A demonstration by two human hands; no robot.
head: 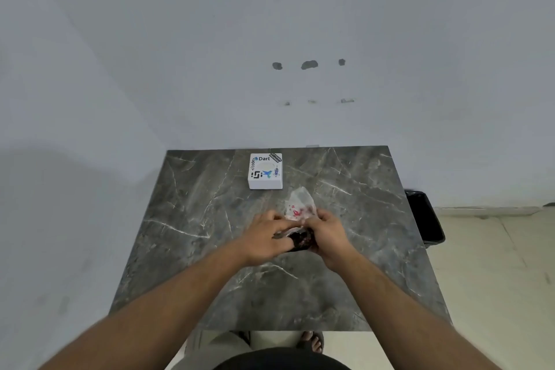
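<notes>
A clear plastic bag (300,204) with red print lies in the middle of the grey marble table (195,234), its lower part filled with something dark (301,241). My left hand (264,237) grips the bag from the left, fingers curled at its neck. My right hand (326,233) pinches the bag from the right, close against the left hand. The empty upper part of the bag sticks out beyond my fingers. Behind the bag, near the far edge, sits a white box (265,171) with stickers, one reading "Dart".
A black bin (426,219) stands on the floor by the table's right side. The pale wall rises straight behind the table. My sandalled foot (312,341) shows under the near edge.
</notes>
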